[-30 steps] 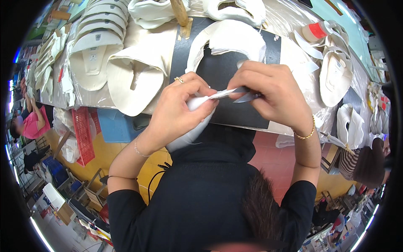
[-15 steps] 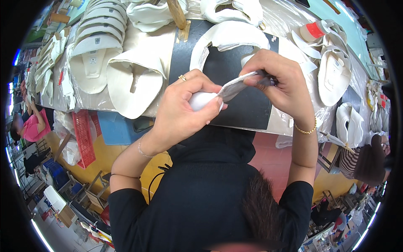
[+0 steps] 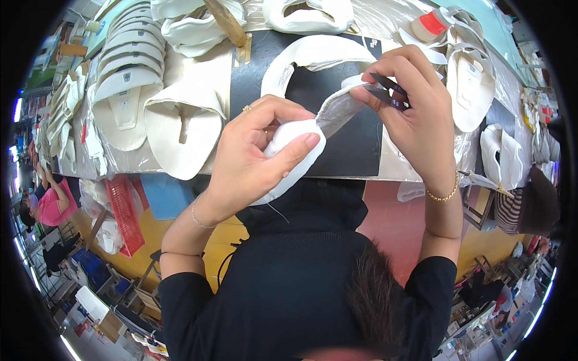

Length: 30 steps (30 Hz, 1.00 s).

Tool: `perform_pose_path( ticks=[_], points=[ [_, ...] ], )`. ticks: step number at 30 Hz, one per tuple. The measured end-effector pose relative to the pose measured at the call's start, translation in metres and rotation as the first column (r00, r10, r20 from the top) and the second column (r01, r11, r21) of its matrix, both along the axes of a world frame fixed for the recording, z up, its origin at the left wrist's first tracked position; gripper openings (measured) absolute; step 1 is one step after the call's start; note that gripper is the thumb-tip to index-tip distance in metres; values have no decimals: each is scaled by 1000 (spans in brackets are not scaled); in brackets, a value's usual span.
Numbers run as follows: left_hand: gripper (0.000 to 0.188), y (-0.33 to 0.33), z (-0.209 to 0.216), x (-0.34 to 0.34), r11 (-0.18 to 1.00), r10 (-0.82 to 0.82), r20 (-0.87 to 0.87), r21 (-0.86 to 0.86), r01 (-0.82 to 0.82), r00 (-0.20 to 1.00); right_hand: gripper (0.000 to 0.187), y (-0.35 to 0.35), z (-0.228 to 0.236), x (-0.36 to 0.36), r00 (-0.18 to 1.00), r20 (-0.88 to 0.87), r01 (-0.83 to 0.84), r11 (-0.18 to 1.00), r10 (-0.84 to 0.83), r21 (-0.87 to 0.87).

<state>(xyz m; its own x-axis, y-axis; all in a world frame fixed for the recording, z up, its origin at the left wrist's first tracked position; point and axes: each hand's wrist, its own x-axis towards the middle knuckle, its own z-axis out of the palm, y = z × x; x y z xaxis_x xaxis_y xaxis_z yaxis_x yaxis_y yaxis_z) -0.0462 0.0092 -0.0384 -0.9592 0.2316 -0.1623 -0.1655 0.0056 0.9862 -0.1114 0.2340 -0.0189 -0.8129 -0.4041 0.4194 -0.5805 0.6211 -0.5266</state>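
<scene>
While both hands' fingers grip a white shoe upper (image 3: 301, 150), stacked white uppers (image 3: 123, 90) crowd the table (image 3: 385, 171).

A single wide fisheye view from the person's head looks steeply down and forward, close over the left hand (image 3: 256, 159) and right hand (image 3: 415, 114), which fill the middle. The person's own black-clad chest and forearms rise from the lower edge. Beyond the hands lies the cluttered table (image 3: 385, 171) with its flat black rectangular mat (image 3: 355, 141); straight edges bow toward the dark round rim.
</scene>
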Motion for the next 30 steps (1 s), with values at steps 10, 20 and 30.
perform_pose_path(
  ticks=[10, 20, 30],
  points=[
    [26, 5, 6, 2, 999, 44, 19, 19, -44, 999, 44, -2, 12, 30, 991, -116, -65, 997, 70, 44],
    [28, 11, 15, 3, 996, 43, -99, -69, -50, 994, 33, 0, 13, 44, 911, -373, -31, 930, 177, 366],
    [30, 18, 1, 3, 870, -139, -521, -470, -147, 842, 12, -5, -12, 45, 876, -463, 37, 938, 136, 345]
  ],
)
